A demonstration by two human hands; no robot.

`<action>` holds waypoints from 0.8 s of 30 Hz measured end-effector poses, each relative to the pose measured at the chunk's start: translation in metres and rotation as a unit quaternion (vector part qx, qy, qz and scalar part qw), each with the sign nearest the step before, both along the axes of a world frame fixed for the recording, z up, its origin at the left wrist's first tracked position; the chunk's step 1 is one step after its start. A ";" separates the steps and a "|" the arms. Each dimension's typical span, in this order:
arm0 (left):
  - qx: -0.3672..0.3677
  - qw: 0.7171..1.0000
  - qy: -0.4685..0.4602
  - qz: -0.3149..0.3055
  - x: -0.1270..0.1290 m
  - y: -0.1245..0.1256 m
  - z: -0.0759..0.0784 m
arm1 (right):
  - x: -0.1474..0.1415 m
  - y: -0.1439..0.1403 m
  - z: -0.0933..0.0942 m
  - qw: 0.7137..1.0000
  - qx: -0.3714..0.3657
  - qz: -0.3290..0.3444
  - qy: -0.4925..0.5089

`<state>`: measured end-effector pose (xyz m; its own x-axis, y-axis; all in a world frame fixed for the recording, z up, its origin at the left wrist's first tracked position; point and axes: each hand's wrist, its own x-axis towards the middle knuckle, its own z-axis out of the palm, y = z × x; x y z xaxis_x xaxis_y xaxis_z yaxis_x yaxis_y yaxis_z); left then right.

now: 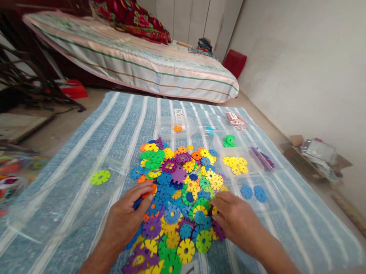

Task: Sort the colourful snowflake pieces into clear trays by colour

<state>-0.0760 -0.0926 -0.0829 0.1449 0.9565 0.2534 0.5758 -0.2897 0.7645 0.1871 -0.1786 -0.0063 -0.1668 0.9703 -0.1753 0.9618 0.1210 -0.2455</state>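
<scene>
A heap of flat plastic gear-shaped discs (pixel 172 214) in blue, yellow, green, orange and purple spreads between my hands. At its left edge my left hand (pixel 124 212) pinches an orange notched disc (pixel 149 190) between thumb and fingers. My right hand (pixel 238 218) reaches into the heap's right edge with fingers bent inward; what lies under its fingertips is mostly hidden. Square purple pieces (pixel 179 175) lie among the discs. Two blue discs (pixel 253 192) rest in a clear tray (pixel 280 208) right of my right hand.
Yellow discs (pixel 235 165), green discs (pixel 229 141) and purple strips (pixel 263 159) occupy clear containers at the right. A single orange disc (pixel 177 128) sits in one behind the heap. At left, a large clear tray (pixel 38 240) holds a lime disc (pixel 100 177). A bed (pixel 162 75) stands beyond the striped cloth.
</scene>
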 end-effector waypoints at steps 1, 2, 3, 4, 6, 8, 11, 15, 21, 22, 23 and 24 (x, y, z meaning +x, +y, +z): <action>0.001 1.000 0.000 -0.002 0.000 0.000 0.000 | -0.003 -0.006 0.002 1.000 -0.022 -0.010 -0.014; 0.004 1.000 0.000 -0.002 0.000 0.000 0.000 | -0.006 -0.012 0.002 0.998 -0.043 -0.021 -0.028; 0.007 1.000 0.001 0.000 0.000 0.001 -0.001 | -0.008 -0.017 0.000 0.997 -0.059 -0.030 -0.040; 0.009 1.000 0.002 0.003 0.000 0.001 -0.003 | -0.010 -0.021 -0.004 0.996 -0.069 -0.038 -0.050; 0.015 1.000 0.004 0.009 -0.001 0.003 -0.005 | -0.013 -0.027 -0.016 0.995 -0.065 -0.049 -0.052; 0.014 1.000 0.008 0.012 -0.003 0.005 -0.007 | -0.013 -0.029 -0.027 0.997 -0.047 -0.056 -0.032; 0.007 1.000 0.018 0.008 -0.005 0.006 -0.008 | -0.011 -0.031 -0.030 0.998 -0.024 -0.054 0.012; 0.007 1.000 0.024 0.011 -0.007 0.008 -0.008 | 0.002 -0.029 -0.006 0.998 0.012 -0.032 0.056; 0.024 0.999 0.029 0.021 -0.008 0.010 -0.014 | 0.087 0.014 0.025 0.970 0.191 -0.139 -0.055; 0.027 0.999 0.029 0.020 -0.009 0.010 -0.015 | 0.106 0.026 0.027 0.960 0.201 -0.171 -0.093; 0.030 0.999 0.027 0.020 -0.009 0.011 -0.016 | 0.126 0.038 0.030 0.951 0.195 -0.201 -0.129; 0.032 0.999 0.025 0.020 -0.009 0.011 -0.016 | 0.144 0.050 0.032 0.942 0.183 -0.230 -0.160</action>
<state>-0.0847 -0.0819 -0.0993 0.1215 0.9435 0.3082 0.6253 -0.3138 0.7145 0.3309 -0.1291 0.0258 0.2913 0.9321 0.2153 0.9507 -0.3071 0.0433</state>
